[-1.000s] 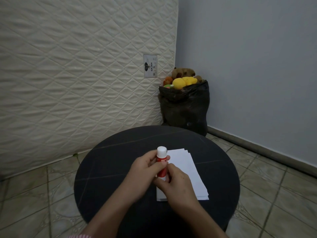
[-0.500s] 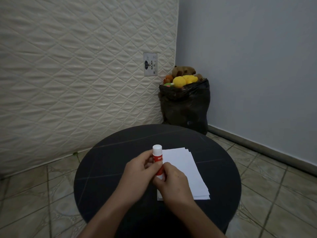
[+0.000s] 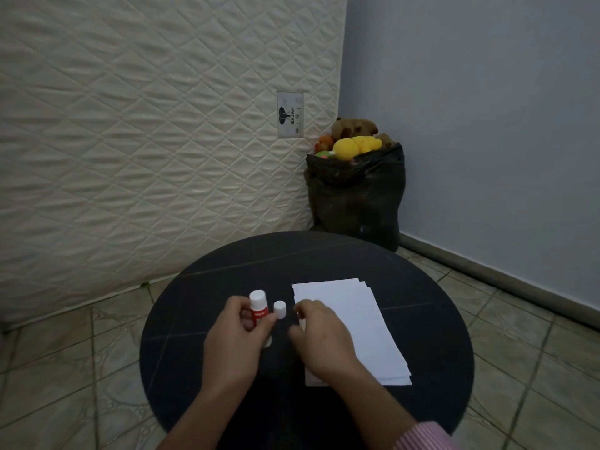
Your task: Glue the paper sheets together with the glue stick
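My left hand grips a red glue stick with a white top and holds it upright over the round black table. A small white cap stands just right of the stick, between my two hands, close to my left thumb. A stack of white paper sheets lies on the right half of the table. My right hand rests over the stack's left edge, its fingers bent and loosely apart with nothing visible in them.
A quilted cream mattress leans upright behind the table. A black bag full of soft toys stands in the corner by the grey wall. Tiled floor surrounds the table.
Both hands held the glue stick together before. Now my right hand has come off it to the right, the white cap stands apart, and my left hand has moved the stick left.
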